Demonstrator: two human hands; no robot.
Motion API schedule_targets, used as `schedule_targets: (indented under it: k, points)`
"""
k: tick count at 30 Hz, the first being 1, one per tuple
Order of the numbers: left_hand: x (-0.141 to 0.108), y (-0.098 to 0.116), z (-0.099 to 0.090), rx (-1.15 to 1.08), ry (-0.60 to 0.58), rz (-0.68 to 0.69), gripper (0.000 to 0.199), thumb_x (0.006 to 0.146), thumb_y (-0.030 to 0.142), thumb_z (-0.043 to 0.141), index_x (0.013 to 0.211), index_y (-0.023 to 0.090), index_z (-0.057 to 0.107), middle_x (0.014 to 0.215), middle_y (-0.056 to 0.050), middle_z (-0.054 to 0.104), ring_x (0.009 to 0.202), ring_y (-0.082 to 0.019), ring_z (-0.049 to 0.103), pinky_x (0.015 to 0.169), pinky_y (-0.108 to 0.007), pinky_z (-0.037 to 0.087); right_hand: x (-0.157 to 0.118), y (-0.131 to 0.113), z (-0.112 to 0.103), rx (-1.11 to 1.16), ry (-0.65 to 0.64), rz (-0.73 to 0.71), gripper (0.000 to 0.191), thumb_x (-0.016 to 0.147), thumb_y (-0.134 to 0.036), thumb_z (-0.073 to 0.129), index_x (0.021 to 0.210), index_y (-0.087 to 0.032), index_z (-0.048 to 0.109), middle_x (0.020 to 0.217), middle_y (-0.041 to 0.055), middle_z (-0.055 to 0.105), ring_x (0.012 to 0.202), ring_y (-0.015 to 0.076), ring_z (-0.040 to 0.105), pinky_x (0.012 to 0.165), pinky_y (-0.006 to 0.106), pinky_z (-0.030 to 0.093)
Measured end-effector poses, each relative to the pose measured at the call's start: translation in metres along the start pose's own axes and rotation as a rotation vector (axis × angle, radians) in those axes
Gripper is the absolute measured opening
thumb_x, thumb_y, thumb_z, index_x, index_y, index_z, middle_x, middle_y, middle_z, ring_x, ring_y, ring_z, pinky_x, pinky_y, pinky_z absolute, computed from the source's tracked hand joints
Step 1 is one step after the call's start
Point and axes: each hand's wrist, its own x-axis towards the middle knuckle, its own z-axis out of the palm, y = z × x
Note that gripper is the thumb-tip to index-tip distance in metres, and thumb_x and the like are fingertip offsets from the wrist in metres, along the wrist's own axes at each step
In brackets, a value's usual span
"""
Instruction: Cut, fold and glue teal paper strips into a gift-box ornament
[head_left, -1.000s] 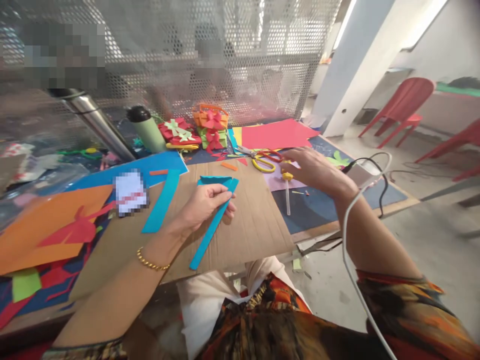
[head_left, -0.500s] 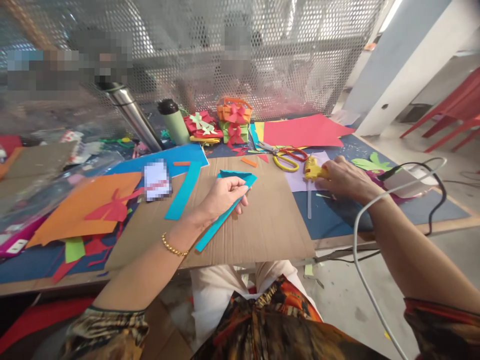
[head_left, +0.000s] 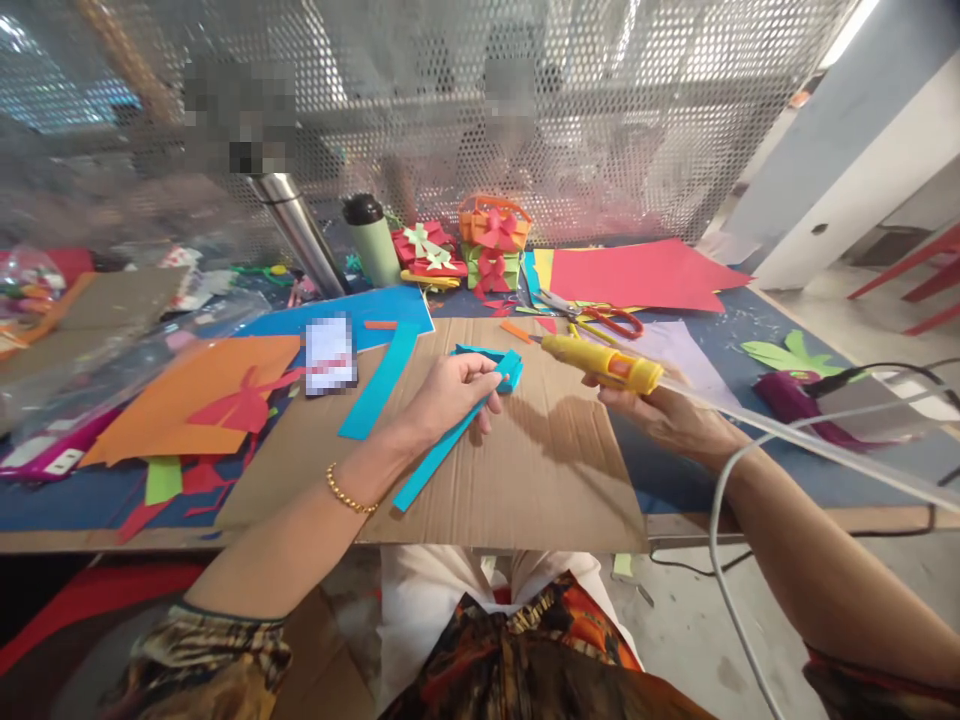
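My left hand (head_left: 459, 398) pinches a folded blue paper piece (head_left: 510, 372) above the cardboard sheet (head_left: 555, 480). A long blue strip runs from it toward the table's front edge, and my fingers partly cover the fold. In my right hand (head_left: 667, 420) is a yellow glue gun (head_left: 600, 362), held up with its nozzle pointing left toward the blue paper but apart from it. A clear glue stick (head_left: 757, 420) sticks out of the gun's back end. Another flat blue strip (head_left: 382, 380) lies left of my left hand.
Scissors (head_left: 622, 322) and red paper (head_left: 645, 275) lie at the back right. Small paper baskets (head_left: 491, 265), a green bottle (head_left: 371, 245) and a steel flask (head_left: 304, 235) stand by the mesh screen. A white cable (head_left: 724, 560) loops past my right forearm.
My right hand has lifted the glue gun off the table and swung it left, nozzle toward the blue paper. The blue paper has turned in my left hand, and the view has shifted slightly.
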Motion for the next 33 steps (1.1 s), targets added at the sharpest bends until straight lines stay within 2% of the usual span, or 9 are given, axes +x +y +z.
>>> schedule_targets:
  k: [3, 9, 13, 18, 21, 26, 33]
  points:
    - [-0.0015, 0.0032, 0.0007, 0.0, 0.0, -0.019, 0.017, 0.099, 0.01, 0.056, 0.083, 0.013, 0.063, 0.063, 0.0, 0.069, 0.041, -0.01, 0.063, 0.038, -0.019, 0.049, -0.0044, 0.0029, 0.0055, 0.007, -0.034, -0.004, 0.045, 0.101, -0.066, 0.052, 0.096, -0.027, 0.074, 0.091, 0.0091, 0.076, 0.085, 0.0274, 0.074, 0.079, 0.045, 0.064]
    - [-0.0026, 0.0071, 0.001, -0.089, -0.003, -0.062, 0.019, 0.101, 0.012, 0.058, 0.083, 0.013, 0.063, 0.061, 0.002, 0.068, 0.039, -0.008, 0.061, 0.039, -0.017, 0.048, -0.0055, -0.0023, 0.0018, -0.024, -0.067, -0.008, 0.046, 0.104, -0.063, 0.049, 0.094, -0.025, 0.073, 0.093, 0.0085, 0.077, 0.087, 0.0262, 0.074, 0.083, 0.044, 0.064]
    - [-0.003, 0.0074, 0.0016, -0.114, -0.018, -0.072, 0.015, 0.098, 0.014, 0.064, 0.083, 0.013, 0.064, 0.061, 0.002, 0.068, 0.039, -0.009, 0.061, 0.039, -0.017, 0.047, -0.0058, -0.004, 0.0023, -0.04, -0.096, 0.006, 0.048, 0.104, -0.063, 0.046, 0.093, -0.025, 0.073, 0.091, 0.0089, 0.076, 0.082, 0.026, 0.073, 0.077, 0.043, 0.063]
    - [-0.0039, 0.0081, 0.0026, -0.105, -0.021, -0.077, 0.016, 0.099, 0.014, 0.06, 0.084, 0.013, 0.063, 0.06, 0.002, 0.068, 0.039, -0.009, 0.061, 0.04, -0.017, 0.046, -0.0079, -0.0021, 0.0045, -0.1, -0.109, 0.021, 0.056, 0.103, -0.07, 0.04, 0.088, -0.025, 0.071, 0.086, 0.0086, 0.072, 0.076, 0.0257, 0.068, 0.074, 0.043, 0.061]
    - [-0.0038, 0.0072, 0.002, -0.117, -0.029, -0.068, 0.013, 0.097, 0.017, 0.064, 0.085, 0.013, 0.064, 0.061, 0.002, 0.069, 0.04, -0.009, 0.062, 0.04, -0.018, 0.046, -0.0075, -0.0002, 0.005, -0.103, -0.123, 0.021, 0.059, 0.103, -0.071, 0.038, 0.088, -0.025, 0.071, 0.085, 0.0087, 0.071, 0.075, 0.0253, 0.067, 0.072, 0.043, 0.059]
    - [-0.004, 0.0046, 0.0008, -0.128, -0.059, -0.044, 0.018, 0.091, 0.027, 0.076, 0.086, 0.013, 0.065, 0.062, 0.001, 0.069, 0.042, -0.009, 0.062, 0.041, -0.019, 0.046, -0.0043, -0.0011, 0.0045, -0.065, -0.108, 0.011, 0.059, 0.101, -0.074, 0.041, 0.084, -0.025, 0.068, 0.083, 0.0084, 0.069, 0.074, 0.0253, 0.065, 0.07, 0.043, 0.057]
    - [-0.0036, 0.0031, 0.0012, -0.131, -0.062, -0.03, 0.018, 0.091, 0.028, 0.076, 0.087, 0.013, 0.067, 0.063, 0.001, 0.069, 0.042, -0.009, 0.063, 0.042, -0.019, 0.046, -0.0022, -0.0055, 0.0038, -0.057, -0.09, 0.019, 0.061, 0.099, -0.079, 0.038, 0.082, -0.027, 0.065, 0.082, 0.0065, 0.067, 0.073, 0.0235, 0.064, 0.069, 0.041, 0.056]
